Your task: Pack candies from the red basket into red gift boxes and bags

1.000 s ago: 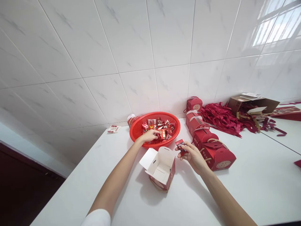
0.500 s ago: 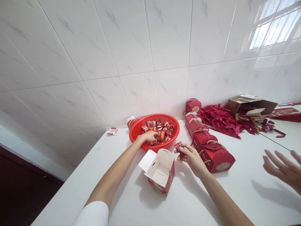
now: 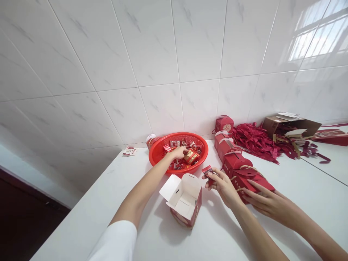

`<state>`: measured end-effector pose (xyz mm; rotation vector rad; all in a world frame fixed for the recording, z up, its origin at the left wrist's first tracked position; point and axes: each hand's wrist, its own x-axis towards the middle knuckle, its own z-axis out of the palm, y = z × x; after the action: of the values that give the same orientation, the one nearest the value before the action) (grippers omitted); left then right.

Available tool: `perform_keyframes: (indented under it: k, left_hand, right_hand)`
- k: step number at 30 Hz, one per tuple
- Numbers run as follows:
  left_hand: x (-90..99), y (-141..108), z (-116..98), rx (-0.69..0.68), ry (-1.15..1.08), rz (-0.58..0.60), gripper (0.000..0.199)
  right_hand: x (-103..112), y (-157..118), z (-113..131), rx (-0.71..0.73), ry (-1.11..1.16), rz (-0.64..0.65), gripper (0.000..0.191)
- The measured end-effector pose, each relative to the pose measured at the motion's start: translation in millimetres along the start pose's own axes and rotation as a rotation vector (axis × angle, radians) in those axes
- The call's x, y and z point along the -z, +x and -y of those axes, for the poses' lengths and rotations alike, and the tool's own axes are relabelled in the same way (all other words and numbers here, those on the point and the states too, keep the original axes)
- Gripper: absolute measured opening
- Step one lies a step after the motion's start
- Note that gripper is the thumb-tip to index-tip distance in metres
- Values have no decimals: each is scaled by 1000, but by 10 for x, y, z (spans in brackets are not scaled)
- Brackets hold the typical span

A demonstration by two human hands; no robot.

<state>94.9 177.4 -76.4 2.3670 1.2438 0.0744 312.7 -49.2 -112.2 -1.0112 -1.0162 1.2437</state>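
Note:
My left hand (image 3: 179, 152) reaches into a red plastic basket (image 3: 152, 156) of wrapped sweets. Its fingers are closed at the edge of a gold-and-red snack packet (image 3: 191, 156); the fingertips are partly hidden. In my right hand (image 3: 221, 184), between thumb and fingers, is a small red wrapped candy (image 3: 207, 170), held just right of the basket's front. Between my forearms stands a red gift box (image 3: 185, 217) with its white flaps up and its bare white inside showing.
Red gift boxes (image 3: 235, 159) with rope handles form a row at right. Another person's hand (image 3: 268, 199) rests on the nearest one. Behind lie dark red ribbons (image 3: 254, 139) and a cardboard box (image 3: 272, 125). Printed cards (image 3: 130, 151) lie left of the basket, by the tiled wall.
My left hand has shifted slightly right and up in the basket, the gold-and-red packet moving and turning with it. The other person's hand has come left onto the nearest closed box.

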Motion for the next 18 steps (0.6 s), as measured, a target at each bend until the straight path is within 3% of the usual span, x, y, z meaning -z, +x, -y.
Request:
perform_keyframes:
  k: [3, 5, 9, 11, 13, 18]
  left_hand:
    - [-21, 40, 46, 6, 97, 34, 50]
    - [-33, 72, 55, 9, 149, 46, 54]
    - [-38, 98, 54, 101, 243, 83, 99]
    - [-32, 97, 51, 130, 242, 111, 107]
    - [-31, 97, 42, 111, 207, 103, 99]
    - [-78, 91, 4, 67, 129, 78, 49]
  right_hand:
    - [-419, 165, -118, -76, 93, 29, 36]
    - [-436, 187, -121, -104, 122, 29, 39]
    - [-319, 152, -90, -113, 118, 23, 40]
    - [-311, 143, -90, -111, 123, 22, 39]
    - [-327, 145, -95, -110, 125, 21, 38]
    - [-349, 157, -101, -113, 121, 17, 38]
